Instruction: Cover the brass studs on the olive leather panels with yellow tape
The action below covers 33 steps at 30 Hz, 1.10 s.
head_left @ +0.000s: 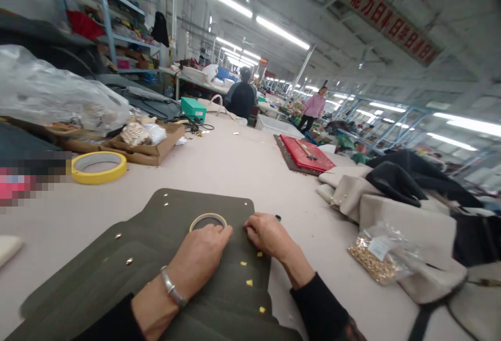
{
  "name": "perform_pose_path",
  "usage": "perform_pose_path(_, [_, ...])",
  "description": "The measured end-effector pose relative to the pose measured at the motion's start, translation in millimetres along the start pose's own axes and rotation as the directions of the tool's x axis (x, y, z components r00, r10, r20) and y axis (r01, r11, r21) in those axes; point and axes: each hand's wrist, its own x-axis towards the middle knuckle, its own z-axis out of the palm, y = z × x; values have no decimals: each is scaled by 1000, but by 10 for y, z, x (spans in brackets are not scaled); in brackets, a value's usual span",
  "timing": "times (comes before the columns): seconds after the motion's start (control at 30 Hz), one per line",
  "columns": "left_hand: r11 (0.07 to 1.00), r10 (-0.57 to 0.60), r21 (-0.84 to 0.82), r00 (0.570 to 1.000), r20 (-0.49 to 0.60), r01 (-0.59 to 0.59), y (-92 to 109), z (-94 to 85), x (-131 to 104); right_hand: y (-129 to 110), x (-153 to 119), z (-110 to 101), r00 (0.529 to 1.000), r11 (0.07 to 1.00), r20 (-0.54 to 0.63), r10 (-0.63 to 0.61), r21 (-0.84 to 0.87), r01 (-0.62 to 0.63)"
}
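A dark olive panel lies flat in front of me, with several shiny metal studs on it and small yellow tape pieces near its right side. Over the panel, my left hand is closed on a roll of yellow tape, whose ring shows beyond the knuckles. A silver bangle circles that wrist. My right hand is at the panel's upper right edge, its fingers pinched together. Whatever may be between those fingertips is too small to make out.
A larger yellow tape roll and a cardboard box of bagged parts are at left. A red board with a hammer lies farther back. Beige and black pieces and a bag of gold hardware are at right. Two people are beyond.
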Motion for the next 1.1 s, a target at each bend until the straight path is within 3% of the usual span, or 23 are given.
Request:
perform_pose_path(0.13, [1000, -2, -28, 1000, -27, 2, -53, 63, 5, -67, 164, -103, 966, 974, 129, 226, -1, -227])
perform_pose_path(0.2, [998, -1, -63, 996, -87, -5, -77, 93, 7, -65, 205, -121, 948, 958, 147, 281, 10, -285])
perform_pose_path(0.27, [992, 6, -121, 979, -202, -31, -95, 117, 8, -36, 205, -119, 944, 954, 159, 288, 42, -298])
perform_pose_path(0.4, [946, 53, -268, 905, -421, -180, -102, 116, -4, 61, 119, -76, 951, 951, 199, 237, 154, -269])
perform_pose_path(0.47, [920, 71, -312, 882, -466, -239, -89, 89, -10, 78, 64, -42, 973, 938, 127, 190, 269, -219])
perform_pose_path(0.53, [914, 63, -329, 883, -466, -239, -71, 57, -12, 43, 10, -18, 988, 889, -38, 152, 442, -119])
perform_pose_path(0.6, [924, 26, -333, 897, -441, -190, -56, 33, -12, -40, -38, -17, 972, 821, -207, 114, 570, 24])
perform_pose_path(0.67, [933, -9, -330, 909, -416, -142, -49, 27, -14, -139, -73, -34, 944, 792, -327, 51, 589, 161])
perform_pose_path(0.77, [938, -9, -323, 919, -393, -129, -53, 49, -19, -242, -92, -52, 893, 824, -449, -43, 489, 286])
perform_pose_path(0.93, [950, -21, -300, 935, -354, -93, -59, 72, -24, -267, -96, 3, 860, 862, -489, -150, 361, 356])
perform_pose_path(1.1, [952, -27, -300, 950, -310, -70, -57, 54, -20, -264, -108, 30, 884, 878, -460, -82, 387, 283])
